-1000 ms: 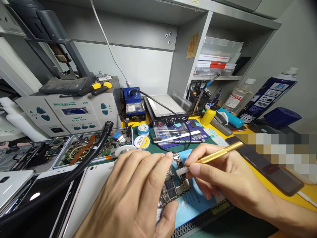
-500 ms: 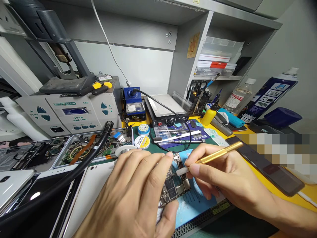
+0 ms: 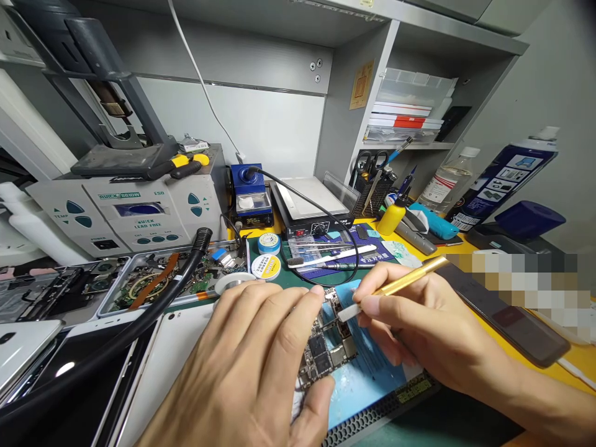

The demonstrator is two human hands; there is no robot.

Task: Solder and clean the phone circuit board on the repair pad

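Head view. Item: circuit board [image 3: 326,349], small and irregular in outline, crowded with dark chips and silver shield cans. It lay on a blue mat [image 3: 372,379] at the near middle of the surface [image 3: 580,359]. Left hand [image 3: 246,366] gripped the board, fingers curled over its left side, thumb at its near edge. Right hand [image 3: 419,335] was closed on a gold-handled tool [image 3: 405,280], whose pale tip was at the board's upper right part.

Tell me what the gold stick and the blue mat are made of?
The gold stick in the right hand looks like metal, maybe brass: smooth, shiny, gold-coloured. The blue mat looks like rubber or silicone: dull, no glare, printed markings.
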